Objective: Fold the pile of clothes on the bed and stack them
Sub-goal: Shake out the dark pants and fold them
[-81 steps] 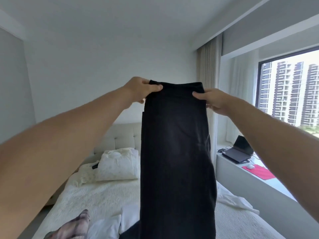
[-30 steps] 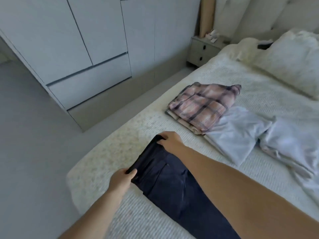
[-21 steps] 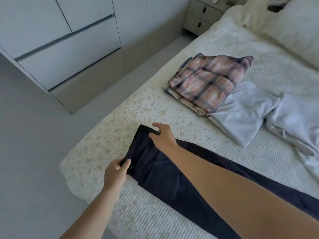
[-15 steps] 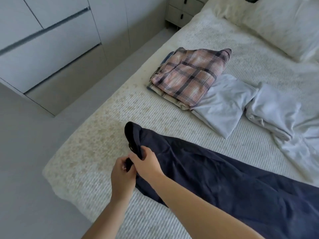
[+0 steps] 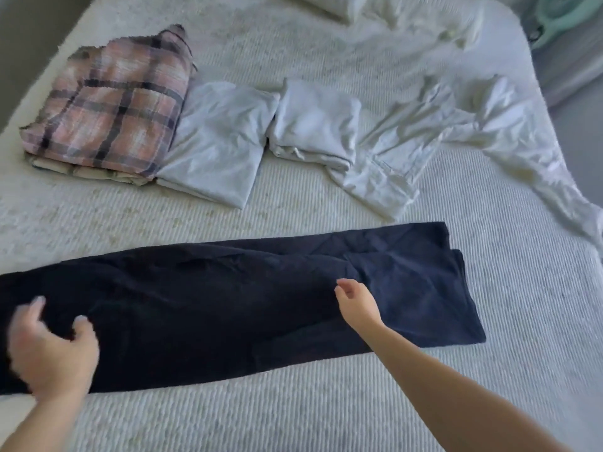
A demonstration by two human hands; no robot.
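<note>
From the head camera, dark navy trousers [image 5: 235, 298] lay flat across the middle of the frame on the bed [image 5: 326, 412], running from the left edge to right of centre, legs together. The left hand [image 5: 52, 350], blurred at the lower left, rested on the trousers with its fingers [image 5: 36, 305] spread and bent, the tips on the cloth; whether they gripped any fabric could not be told. The right hand [image 5: 357, 303] hovered over the trousers right of centre, fingers loosely curled and apart, holding nothing.

In the upper left sat a folded pink plaid shirt [image 5: 111, 102] on top of a small stack. Just beside it, touching, lay a folded pale grey garment [image 5: 215, 141], then a second folded pale piece [image 5: 313, 125]. A crumpled white shirt [image 5: 440, 132] spread towards the upper right. A pillow [image 5: 326, 3] showed at the top edge. No labels, brands or writing could be read anywhere.
</note>
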